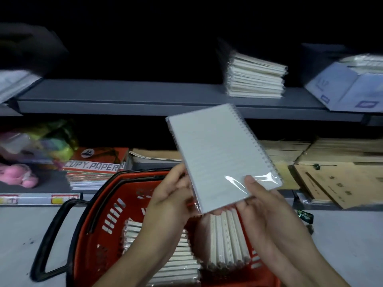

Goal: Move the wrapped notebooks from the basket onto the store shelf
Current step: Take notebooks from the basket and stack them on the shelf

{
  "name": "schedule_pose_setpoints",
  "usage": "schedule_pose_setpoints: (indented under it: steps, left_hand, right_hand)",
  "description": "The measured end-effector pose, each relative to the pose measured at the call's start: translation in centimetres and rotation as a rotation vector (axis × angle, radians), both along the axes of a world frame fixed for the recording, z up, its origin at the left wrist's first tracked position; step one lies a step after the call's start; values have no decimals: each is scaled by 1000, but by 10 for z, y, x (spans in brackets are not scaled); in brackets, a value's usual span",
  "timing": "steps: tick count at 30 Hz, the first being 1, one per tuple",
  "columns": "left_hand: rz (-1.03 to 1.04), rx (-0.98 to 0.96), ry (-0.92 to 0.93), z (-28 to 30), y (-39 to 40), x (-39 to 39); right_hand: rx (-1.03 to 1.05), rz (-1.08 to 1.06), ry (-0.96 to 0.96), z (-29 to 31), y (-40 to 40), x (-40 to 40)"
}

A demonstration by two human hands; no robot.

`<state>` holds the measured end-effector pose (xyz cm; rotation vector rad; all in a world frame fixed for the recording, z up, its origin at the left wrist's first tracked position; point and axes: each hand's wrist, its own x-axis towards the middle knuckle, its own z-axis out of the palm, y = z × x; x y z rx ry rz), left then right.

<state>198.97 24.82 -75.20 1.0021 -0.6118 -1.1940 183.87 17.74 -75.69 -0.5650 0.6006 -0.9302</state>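
Observation:
I hold one plastic-wrapped spiral notebook (217,150) tilted above the red basket (116,206). My left hand (170,195) grips its lower left edge, and my right hand (259,201) holds its lower right corner with the thumb on the cover. Below my hands, several more wrapped notebooks (226,239) lie packed in the basket, some on edge and some stacked flat. On the grey store shelf (124,94) behind, a stack of wrapped notebooks (256,79) sits to the right of centre.
The basket's black handle (51,235) hangs out to the left over the pale floor. The lower shelf holds copy paper packs (95,166), a pink toy (18,175) and brown envelopes (331,179). A white-blue box (348,90) sits at the upper shelf's right end.

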Motion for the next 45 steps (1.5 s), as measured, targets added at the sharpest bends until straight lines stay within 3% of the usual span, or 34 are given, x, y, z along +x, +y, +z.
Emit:
schedule_pose_setpoints:
  steps: [2,12,17,20,22,26,28,34,36,39,42,45]
  left_hand:
    - [-24,-52,43,6,3,4]
    - [-74,-1,-181,2,5,15]
    - [158,152,-254,-2,-1,29]
    - [368,222,-684,-5,-2,40]
    - [289,147,-939,-3,-3,41]
    - [-164,128,-705,-3,-8,37]
    - [-303,146,-669,-7,-8,37]
    - [-66,127,-312,-16,-7,15]
    - [-12,142,-122,-20,-7,4]
    - [68,105,78,-24,-10,-6]
    - [162,64,67,-22,-14,-8]
    - [126,16,-4,-19,-13,-4]
  right_hand:
    - [14,27,-18,1,1,-2]
    - [-54,-3,184,10,-11,-26]
    - [-139,-29,370,23,-38,-43]
    - [-218,-19,515,32,-50,-49]
    - [-309,34,633,38,-53,-56]
    - [-532,298,782,51,-49,-64]
    - [-593,263,848,51,-52,-64]
    - [-536,-242,825,36,-67,-73]
    - [-482,-148,840,27,-60,-70]
    - [-381,166,754,16,-38,-55]
    - [-336,226,621,5,-25,-41]
    - [-396,187,587,0,-24,-40]
